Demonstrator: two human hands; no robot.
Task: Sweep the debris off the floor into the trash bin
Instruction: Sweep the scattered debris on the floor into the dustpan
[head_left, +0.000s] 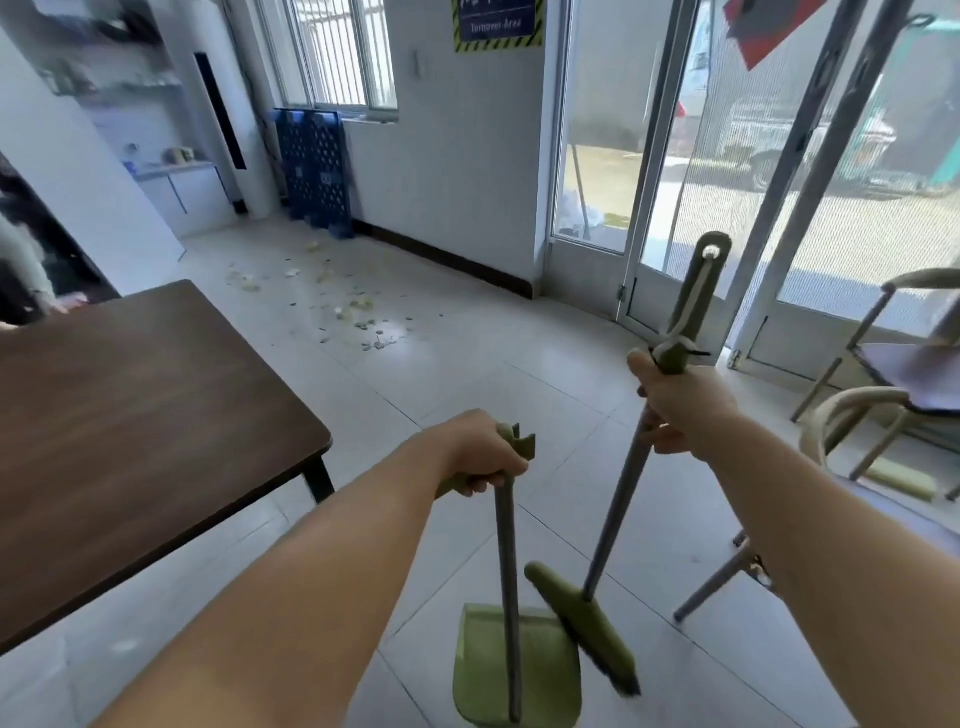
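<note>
Sweeping set, olive green, grey poles
Left hand (480, 452) grips dustpan (514, 670) handle; right hand (680, 402) grips broom (587, 623) pole; pale debris (332, 301) scattered on floor (493, 364).

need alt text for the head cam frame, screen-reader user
A person's left hand grips a green dustpan by its handle, and the right hand grips a green broom. Debris lies scattered on the tiled floor ahead, beyond a brown table.
</note>
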